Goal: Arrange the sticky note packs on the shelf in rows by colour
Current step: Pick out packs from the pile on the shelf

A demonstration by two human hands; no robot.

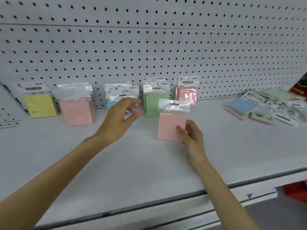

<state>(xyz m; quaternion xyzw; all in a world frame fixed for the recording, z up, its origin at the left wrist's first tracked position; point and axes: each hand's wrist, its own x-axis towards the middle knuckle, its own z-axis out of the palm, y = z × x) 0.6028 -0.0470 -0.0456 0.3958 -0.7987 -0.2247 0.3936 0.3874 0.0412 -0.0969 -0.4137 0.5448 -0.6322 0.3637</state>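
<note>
Our right hand pinches a pink square plastic-wrapped sticky note pack by its lower corner; we judge it light, slick. Our left hand hovers loose-fingered, empty.

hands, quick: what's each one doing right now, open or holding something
Left hand: open, holding nothing, in front of the blue packs.
Right hand: holds a pink pack by its lower corner.

Shelf: row of pack stacks stands along the back, against the pegboard. Loose heap of packs at far right. Single pack before the row, in right hand; left hand before the middle stack.
</note>
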